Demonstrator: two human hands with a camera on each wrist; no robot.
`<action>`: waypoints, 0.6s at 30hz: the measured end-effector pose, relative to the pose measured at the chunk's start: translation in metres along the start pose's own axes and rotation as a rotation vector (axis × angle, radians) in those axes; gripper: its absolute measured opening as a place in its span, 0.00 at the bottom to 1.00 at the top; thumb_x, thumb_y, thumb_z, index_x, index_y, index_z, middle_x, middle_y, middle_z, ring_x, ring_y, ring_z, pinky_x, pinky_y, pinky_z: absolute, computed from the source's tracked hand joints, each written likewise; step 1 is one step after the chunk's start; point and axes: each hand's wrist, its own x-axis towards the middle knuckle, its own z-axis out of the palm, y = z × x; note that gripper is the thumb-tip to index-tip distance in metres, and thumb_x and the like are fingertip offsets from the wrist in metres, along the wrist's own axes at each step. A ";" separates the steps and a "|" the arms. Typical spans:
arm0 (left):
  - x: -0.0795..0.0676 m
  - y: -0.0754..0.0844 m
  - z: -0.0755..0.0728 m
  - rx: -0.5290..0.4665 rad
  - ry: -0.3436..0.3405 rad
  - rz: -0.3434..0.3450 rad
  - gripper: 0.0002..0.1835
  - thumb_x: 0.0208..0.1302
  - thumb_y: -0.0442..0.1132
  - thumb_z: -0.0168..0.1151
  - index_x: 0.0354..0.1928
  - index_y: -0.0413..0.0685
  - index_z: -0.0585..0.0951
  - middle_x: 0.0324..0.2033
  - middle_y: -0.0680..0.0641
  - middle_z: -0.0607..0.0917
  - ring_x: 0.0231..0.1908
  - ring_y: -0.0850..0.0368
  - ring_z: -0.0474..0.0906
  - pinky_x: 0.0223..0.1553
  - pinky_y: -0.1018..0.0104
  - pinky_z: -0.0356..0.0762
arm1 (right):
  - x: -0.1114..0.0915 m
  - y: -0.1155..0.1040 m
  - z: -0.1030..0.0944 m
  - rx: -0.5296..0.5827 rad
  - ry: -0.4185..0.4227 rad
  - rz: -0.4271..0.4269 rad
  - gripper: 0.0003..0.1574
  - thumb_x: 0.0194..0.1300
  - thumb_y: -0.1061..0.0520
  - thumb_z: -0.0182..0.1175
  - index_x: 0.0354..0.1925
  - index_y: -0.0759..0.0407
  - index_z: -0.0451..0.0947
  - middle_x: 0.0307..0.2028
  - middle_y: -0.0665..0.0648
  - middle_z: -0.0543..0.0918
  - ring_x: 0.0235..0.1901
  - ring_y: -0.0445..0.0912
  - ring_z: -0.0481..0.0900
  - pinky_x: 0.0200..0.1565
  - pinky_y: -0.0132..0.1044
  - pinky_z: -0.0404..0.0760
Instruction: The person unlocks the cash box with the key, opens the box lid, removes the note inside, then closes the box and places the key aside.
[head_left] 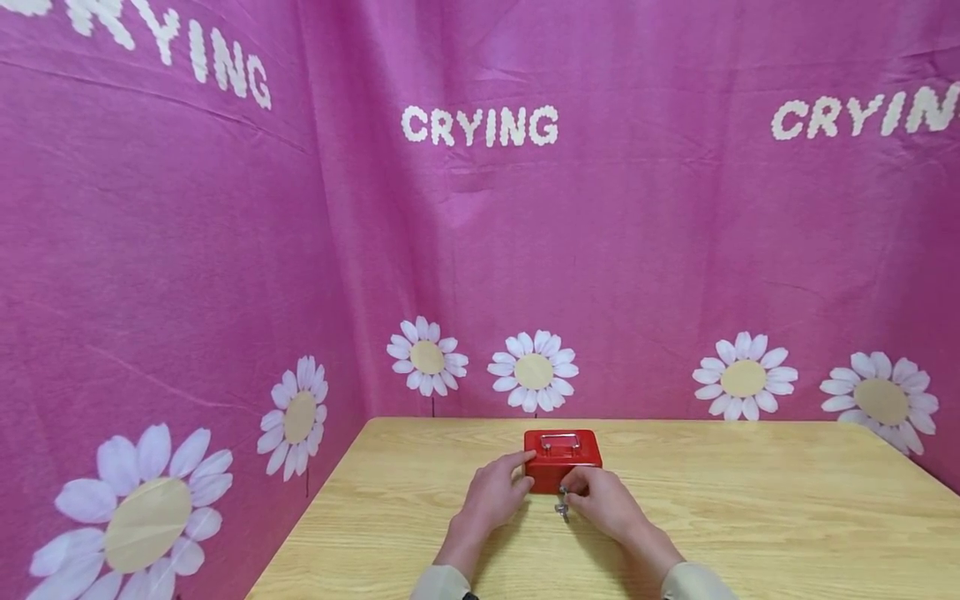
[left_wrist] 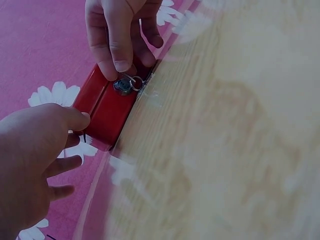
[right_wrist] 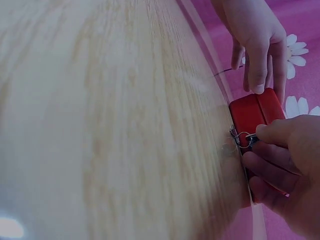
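Observation:
A small red metal cash box (head_left: 543, 477) with a folding handle (head_left: 561, 437) on its lid sits closed on the table. My right hand (head_left: 604, 502) pinches a key (right_wrist: 252, 139) between thumb and fingers at the round lock (left_wrist: 121, 87) in the box's front. From that key hangs a ring (left_wrist: 136, 83) with another small metal piece (head_left: 562, 509) dangling below. At the box's left end, my left hand (head_left: 491, 493) touches the lid and front edge with fairly straight fingers. How deep the key sits in the lock is hidden by my fingers.
The light wood-grain table (head_left: 420, 475) spreads out on both sides of the box. Magenta cloth (head_left: 630, 250) printed with daisies and white lettering hangs behind the table and along its left side.

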 end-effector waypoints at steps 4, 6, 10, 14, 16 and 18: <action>0.001 -0.001 0.000 -0.019 0.004 -0.003 0.24 0.69 0.42 0.62 0.66 0.61 0.77 0.62 0.51 0.81 0.62 0.49 0.76 0.61 0.46 0.75 | 0.002 0.001 0.002 0.007 -0.001 0.000 0.06 0.57 0.65 0.69 0.34 0.58 0.84 0.29 0.49 0.85 0.31 0.40 0.78 0.36 0.34 0.80; 0.001 0.000 0.001 -0.026 0.002 -0.003 0.24 0.69 0.42 0.62 0.66 0.61 0.77 0.62 0.51 0.81 0.62 0.49 0.77 0.61 0.47 0.76 | 0.001 0.002 0.002 0.015 0.006 0.000 0.05 0.56 0.65 0.69 0.33 0.58 0.84 0.29 0.49 0.85 0.31 0.40 0.78 0.35 0.33 0.79; 0.001 0.000 0.002 -0.026 0.002 -0.011 0.23 0.69 0.43 0.62 0.65 0.62 0.77 0.61 0.51 0.81 0.53 0.54 0.80 0.56 0.51 0.78 | 0.001 0.004 0.002 0.033 0.020 -0.007 0.05 0.56 0.65 0.69 0.33 0.59 0.84 0.28 0.50 0.86 0.30 0.40 0.78 0.32 0.31 0.78; 0.001 0.001 0.001 -0.028 0.003 -0.023 0.23 0.68 0.43 0.62 0.65 0.62 0.77 0.61 0.50 0.82 0.45 0.57 0.77 0.49 0.56 0.77 | 0.001 0.005 0.002 0.054 0.027 -0.007 0.05 0.56 0.66 0.69 0.34 0.61 0.85 0.30 0.52 0.87 0.30 0.40 0.79 0.31 0.29 0.78; 0.000 0.001 0.000 -0.032 0.001 -0.031 0.23 0.68 0.43 0.62 0.65 0.62 0.77 0.60 0.50 0.82 0.43 0.58 0.76 0.48 0.56 0.76 | 0.002 0.005 0.003 0.063 0.031 -0.006 0.05 0.56 0.66 0.68 0.34 0.61 0.86 0.31 0.53 0.88 0.30 0.40 0.78 0.30 0.28 0.77; 0.000 0.000 0.000 -0.038 -0.005 -0.037 0.23 0.69 0.43 0.62 0.65 0.62 0.77 0.60 0.49 0.82 0.39 0.58 0.76 0.47 0.57 0.76 | 0.002 0.006 0.004 0.069 0.035 0.000 0.06 0.56 0.66 0.68 0.34 0.61 0.86 0.31 0.53 0.88 0.29 0.40 0.78 0.30 0.28 0.76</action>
